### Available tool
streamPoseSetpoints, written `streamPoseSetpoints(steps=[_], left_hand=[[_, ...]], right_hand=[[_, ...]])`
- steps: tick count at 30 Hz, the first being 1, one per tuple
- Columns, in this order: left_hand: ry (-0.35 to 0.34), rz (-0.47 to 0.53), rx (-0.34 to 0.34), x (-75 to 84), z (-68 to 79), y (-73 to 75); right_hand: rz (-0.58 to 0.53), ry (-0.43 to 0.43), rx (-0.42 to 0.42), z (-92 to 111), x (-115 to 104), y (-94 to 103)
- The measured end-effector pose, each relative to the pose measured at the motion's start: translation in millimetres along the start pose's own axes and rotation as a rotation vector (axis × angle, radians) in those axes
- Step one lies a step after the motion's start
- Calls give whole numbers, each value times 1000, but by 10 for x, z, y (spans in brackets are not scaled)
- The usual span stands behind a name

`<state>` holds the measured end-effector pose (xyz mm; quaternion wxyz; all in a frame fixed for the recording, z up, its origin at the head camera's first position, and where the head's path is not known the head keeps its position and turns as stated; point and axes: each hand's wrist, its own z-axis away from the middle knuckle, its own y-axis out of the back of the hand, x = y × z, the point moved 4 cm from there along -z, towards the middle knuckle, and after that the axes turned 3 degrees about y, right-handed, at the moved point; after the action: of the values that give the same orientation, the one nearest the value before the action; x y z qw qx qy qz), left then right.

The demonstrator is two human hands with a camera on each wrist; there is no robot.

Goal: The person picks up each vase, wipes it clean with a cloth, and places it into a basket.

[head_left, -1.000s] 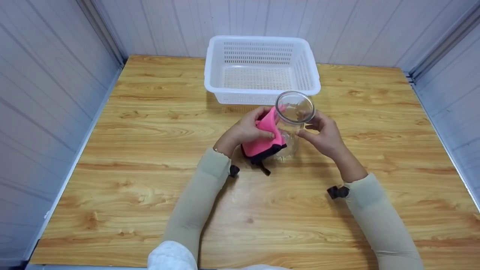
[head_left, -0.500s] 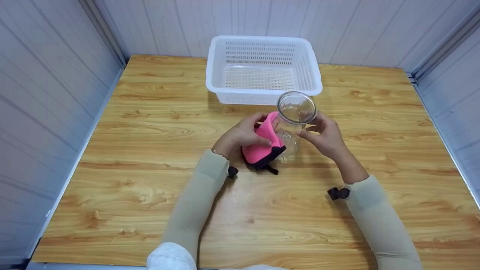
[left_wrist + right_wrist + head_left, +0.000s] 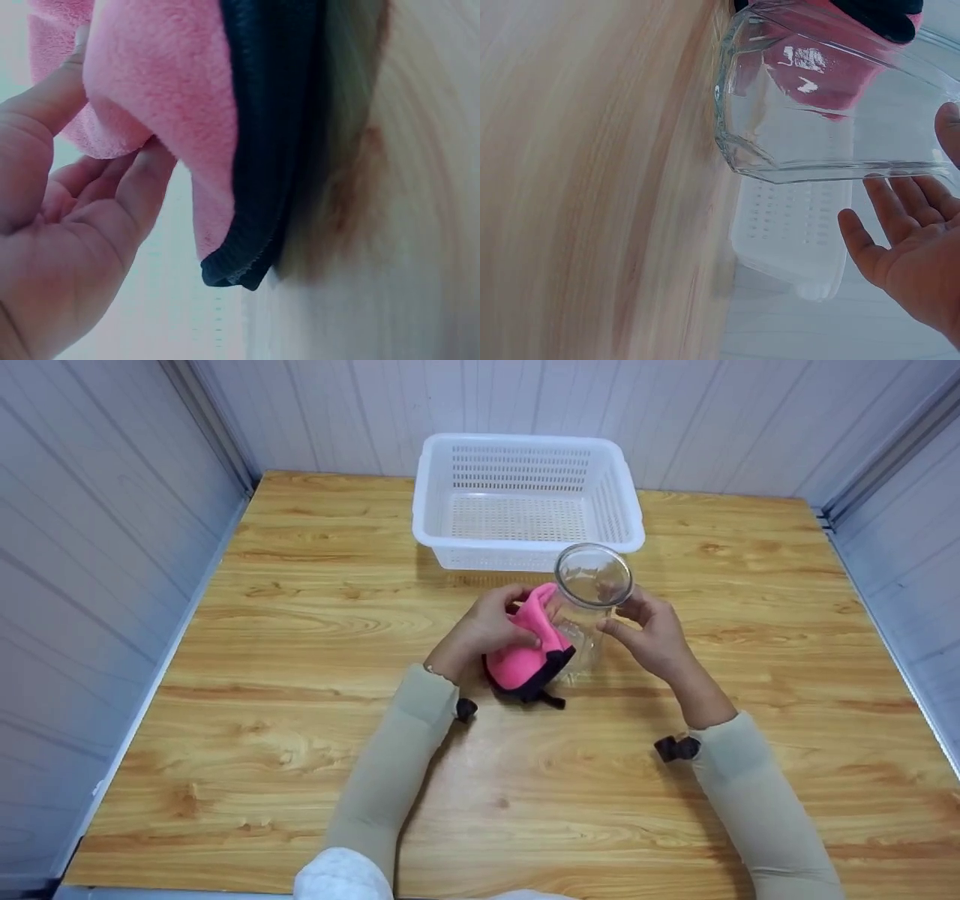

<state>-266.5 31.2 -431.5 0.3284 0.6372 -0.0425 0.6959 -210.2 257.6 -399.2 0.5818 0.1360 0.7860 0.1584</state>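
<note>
In the head view my left hand (image 3: 487,622) pinches a fuzzy pink cloth (image 3: 519,667) with black edging and a short black loop, thumb on the near side. The cloth lies against the left side of a clear glass jar (image 3: 583,649). My right hand (image 3: 654,636) holds the jar from the right, just under its thick round rim, with the thumb in front. The jar stands upright with its mouth up. In the right wrist view its faceted base (image 3: 727,112) is down by the tabletop, and pink cloth shows through the glass. The left fingertips are partly hidden behind the cloth.
Behind the jar, a white plastic basket (image 3: 525,555) with slotted walls stands near the back wall. The jar's rim overlaps the basket's front right in the head view. Pale panels enclose the wooden tabletop (image 3: 300,720) at the left, back and right.
My left hand and the cloth have slid slightly down along the jar, and the cloth's black loop has swung right. The right hand and the jar have hardly moved.
</note>
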Motion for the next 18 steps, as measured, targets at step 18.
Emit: streamPoseSetpoints(steps=[18], left_hand=[[-96, 85, 210, 20, 4, 48]], right_hand=[[-61, 24, -12, 46, -324, -12]])
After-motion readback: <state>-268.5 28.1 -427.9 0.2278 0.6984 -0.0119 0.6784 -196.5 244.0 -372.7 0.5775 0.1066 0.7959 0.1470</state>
